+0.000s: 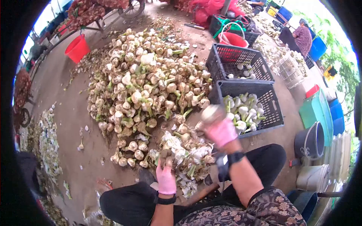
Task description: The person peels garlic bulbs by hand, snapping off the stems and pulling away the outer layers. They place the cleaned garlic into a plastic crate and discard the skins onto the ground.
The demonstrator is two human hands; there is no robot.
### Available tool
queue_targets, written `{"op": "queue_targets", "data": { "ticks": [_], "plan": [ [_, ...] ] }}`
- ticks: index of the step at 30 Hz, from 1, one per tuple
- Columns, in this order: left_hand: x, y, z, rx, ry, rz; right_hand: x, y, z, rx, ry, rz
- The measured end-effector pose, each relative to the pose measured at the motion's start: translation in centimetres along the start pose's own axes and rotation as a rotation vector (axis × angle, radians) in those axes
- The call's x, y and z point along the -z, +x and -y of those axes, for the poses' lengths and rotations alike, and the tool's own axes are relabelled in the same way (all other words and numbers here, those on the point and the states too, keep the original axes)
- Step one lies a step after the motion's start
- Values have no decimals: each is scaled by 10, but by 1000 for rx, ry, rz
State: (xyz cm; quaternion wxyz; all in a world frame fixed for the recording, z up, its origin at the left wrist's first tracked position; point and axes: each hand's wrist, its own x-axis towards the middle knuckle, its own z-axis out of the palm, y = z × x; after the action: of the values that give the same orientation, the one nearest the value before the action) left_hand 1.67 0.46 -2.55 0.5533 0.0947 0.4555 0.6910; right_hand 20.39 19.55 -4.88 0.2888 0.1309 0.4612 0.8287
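Observation:
My right hand [218, 130], in a pink glove with dirty finger ends, is raised beside the near black crate and blurred by motion. A pale, round garlic bulb [212, 113] shows at its fingers. The near black crate [272, 107] holds several cleaned white garlic bulbs [244, 111] with short stalks. Low in front of me, my left hand [166, 177] has its grey-brown glove fingers curled beside a heap of garlic skins [188, 150]; what they grip is hidden. Ahead lies a big pile of untrimmed garlic [143, 79].
A second black crate [241, 71] with a few bulbs stands behind the near one, a red bucket [233, 39] at its back. Another red bucket [77, 49] is at far left. Dark bucket [310, 140] and white bucket [312, 178] stand right. A person [302, 37] sits farther back.

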Motion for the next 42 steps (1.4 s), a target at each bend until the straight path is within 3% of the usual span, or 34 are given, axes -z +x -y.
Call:
{"op": "queue_targets", "data": {
  "ticks": [2,3,4,6,7,10,11,12,13,14,16,17,20,21,23,24,26,28,31,33,34,36,38,39,40,42],
  "plan": [
    [8,4,6,12,142,-123,-73,0,-5,-162,339,230],
    [8,5,6,50,80,-170,-101,4,-4,-160,295,333],
    [6,5,5,51,78,-184,-122,11,10,349,-366,292],
    [2,8,3,7,151,-104,-115,35,-34,923,-1229,59],
    [20,12,18,9,329,-158,-98,47,-13,919,-1229,44],
    [2,7,0,100,385,-125,-5,71,91,692,-2213,-337],
    [17,10,17,108,438,-167,11,74,41,636,-2804,-524],
    [7,11,6,108,423,-140,47,80,83,438,-3032,-709],
    [5,13,4,135,456,-157,67,89,73,457,-3158,-1024],
    [4,15,4,160,486,-173,86,98,96,468,-3007,-1294],
    [-6,21,-1,137,483,-202,116,105,105,563,-2880,-1527],
    [-8,22,-2,116,482,-215,125,102,110,506,-3002,-1564],
    [3,24,7,115,525,-150,123,102,97,409,-2891,-1572],
    [4,25,7,108,523,-157,120,94,82,543,-2975,-1264],
    [6,25,6,50,413,-228,102,86,26,407,-3092,-984],
    [17,28,10,-29,578,-187,93,79,-4,306,-3223,-766],
    [12,31,3,67,90,-269,91,62,-49,443,-3345,-343],
    [16,29,-1,87,102,-214,92,48,-73,191,-3433,-67],
    [15,23,-3,157,-7,-131,89,29,-112,118,-3409,-21],
    [18,15,-6,107,42,-74,83,17,-124,86,-3015,-77],
    [19,11,-8,68,92,-27,83,12,-128,91,-3026,-59],
    [24,6,-11,19,166,-14,85,-1,-127,278,-2242,-186],
    [20,1,-18,-14,-137,34,86,0,-124,402,-2049,-267],
    [20,-1,-29,220,-578,77,86,-1,-126,374,-1934,-332],
    [14,-7,-31,213,-582,88,87,-1,-127,343,-1816,-396],
    [4,-18,-29,-296,389,129,95,2,-133,308,-1898,-347]
  ]
}}
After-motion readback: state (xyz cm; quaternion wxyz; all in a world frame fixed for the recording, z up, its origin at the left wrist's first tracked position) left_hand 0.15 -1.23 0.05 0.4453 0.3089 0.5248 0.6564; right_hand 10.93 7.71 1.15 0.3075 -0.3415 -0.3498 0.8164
